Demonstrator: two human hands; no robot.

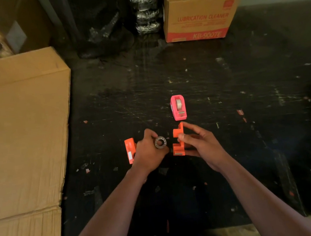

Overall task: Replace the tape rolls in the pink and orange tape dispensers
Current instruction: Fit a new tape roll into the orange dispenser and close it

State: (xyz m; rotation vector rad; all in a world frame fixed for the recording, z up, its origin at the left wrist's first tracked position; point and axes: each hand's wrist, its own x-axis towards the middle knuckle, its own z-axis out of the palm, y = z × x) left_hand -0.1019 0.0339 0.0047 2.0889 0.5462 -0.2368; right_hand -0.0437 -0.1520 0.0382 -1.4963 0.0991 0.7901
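Observation:
The pink tape dispenser (178, 107) stands upright on the black table (226, 88), with a tape roll seated in it. The orange dispenser is in two halves. One orange half (130, 150) lies on the table just left of my left hand (149, 152), which grips a small clear tape roll (160, 142) with a grey core. My right hand (199, 141) pinches the other orange half (179, 140) between thumb and fingers, just right of the roll. Roll and held half are a small gap apart.
A large flat cardboard box (21, 139) covers the table's left side. An open carton marked LUBRICATION CLEANER (201, 20) stands at the back right. Black plastic-wrapped bundles (117, 17) sit at the back centre. Small tape scraps dot the table.

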